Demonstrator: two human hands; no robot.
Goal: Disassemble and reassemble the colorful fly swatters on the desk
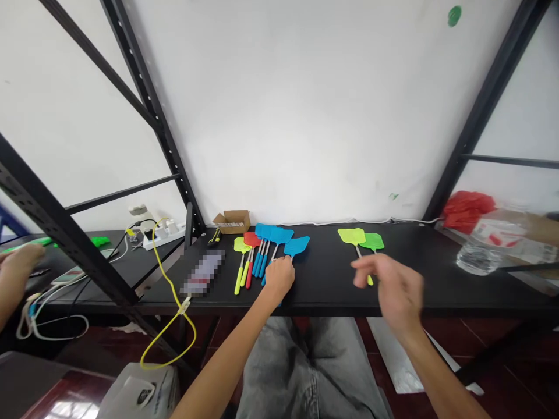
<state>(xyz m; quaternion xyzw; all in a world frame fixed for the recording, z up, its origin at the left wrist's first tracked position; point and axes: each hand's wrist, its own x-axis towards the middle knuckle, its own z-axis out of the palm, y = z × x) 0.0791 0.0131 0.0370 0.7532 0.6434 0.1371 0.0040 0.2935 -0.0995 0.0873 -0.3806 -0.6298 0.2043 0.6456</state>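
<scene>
My left hand [280, 277] is closed around the shaft of a blue fly swatter [297, 245], whose head points up and right. Just left of it lies a row of fly swatters: several more blue ones [279, 234], a red one [252, 239] and yellow-green ones [240, 245]. Over the table's right half hovers my right hand [399, 288], slightly blurred, its fingers loosely bent and apart with nothing in them. Behind it lie a yellow fly swatter [351, 235] and a green fly swatter [372, 241], their handles partly hidden by the hand.
Left on the black table [323, 285] are an open cardboard box [234, 221], a utility knife [214, 237] and a blurred-out phone [203, 273] with a yellow cable [168, 279]. A water bottle [478, 250] and red bag [469, 210] stand right. Another person's hand [20, 262] shows far left.
</scene>
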